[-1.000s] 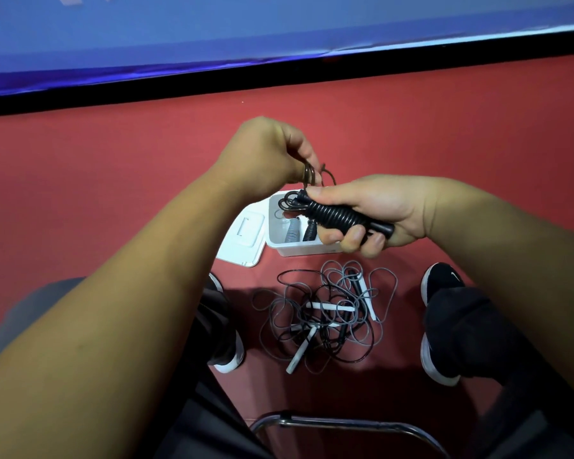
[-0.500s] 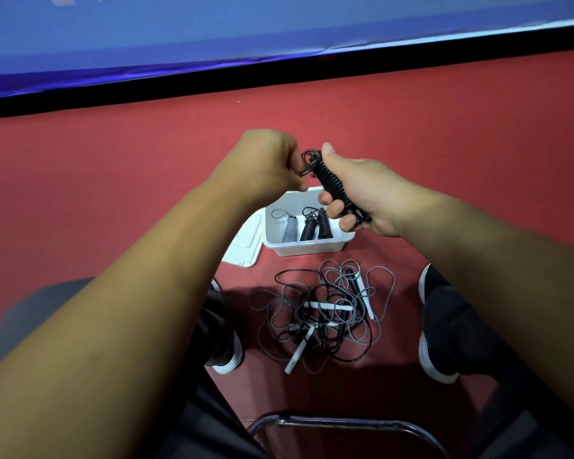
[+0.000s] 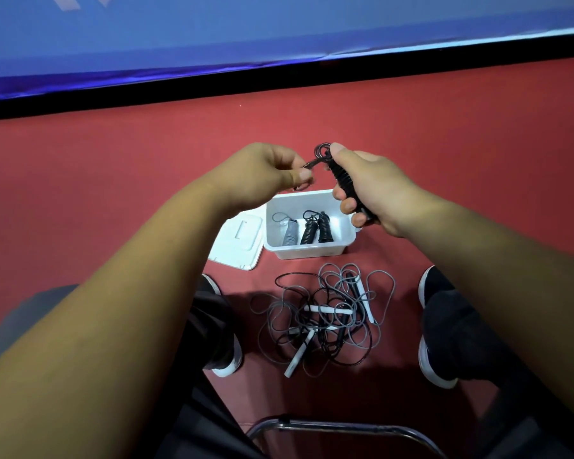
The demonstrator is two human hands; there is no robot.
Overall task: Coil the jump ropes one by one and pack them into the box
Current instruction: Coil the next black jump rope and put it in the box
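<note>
My right hand [image 3: 367, 187] grips a black coiled jump rope [image 3: 343, 179], its cord wound tightly round the handles, held tilted above the white box [image 3: 307, 251]. The thumb presses near the top loop. My left hand [image 3: 272, 170] pinches the free end of the black cord [image 3: 314, 162] just left of the bundle. Inside the box lie one grey coiled rope [image 3: 289, 234] and two black coiled ropes [image 3: 316, 228]. A tangle of loose grey and black ropes [image 3: 325, 318] with white and black handles lies on the red floor in front of the box.
The box's white lid [image 3: 237, 241] lies flat at its left side. My two black shoes [image 3: 436, 329] flank the rope tangle. A metal chair bar [image 3: 338, 425] runs below. A black strip and blue wall [image 3: 279, 34] border the floor beyond.
The right hand turned the bundle from lying sideways to more upright and lifted it. The left hand moved from over the bundle's end to its left, now pinching the cord end.
</note>
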